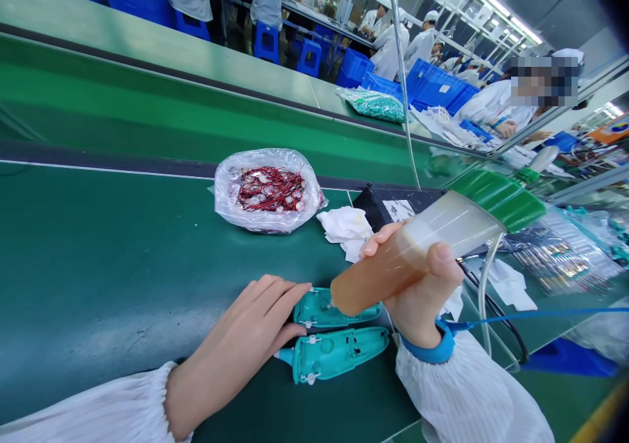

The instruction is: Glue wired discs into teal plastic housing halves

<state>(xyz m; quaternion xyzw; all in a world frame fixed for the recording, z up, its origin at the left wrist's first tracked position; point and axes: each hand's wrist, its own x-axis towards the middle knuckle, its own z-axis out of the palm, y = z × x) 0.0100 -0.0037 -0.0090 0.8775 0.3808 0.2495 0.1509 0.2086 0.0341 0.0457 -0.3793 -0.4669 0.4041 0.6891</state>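
My right hand [417,299] is wrapped round a glue syringe [373,276], a large clear barrel of amber liquid with a green cap. The barrel tilts down to the left, its tip at the upper teal plastic shell [317,310]; I cannot tell whether they touch. Thumb and fingers of my left hand [250,331] pinch that shell's left end. Just below it lies a second teal shell [339,354], inner side up, with small white parts at its left end. A blue wrist strap [430,345] circles my right wrist.
An open plastic bag [226,200] of red-wired metal discs stands beyond my left hand. White cloths [346,227] and a black box [378,204] lie behind the syringe. A hose [484,299] and blue cord [540,313] run at right. Co-workers sit beyond the green conveyor [147,115].
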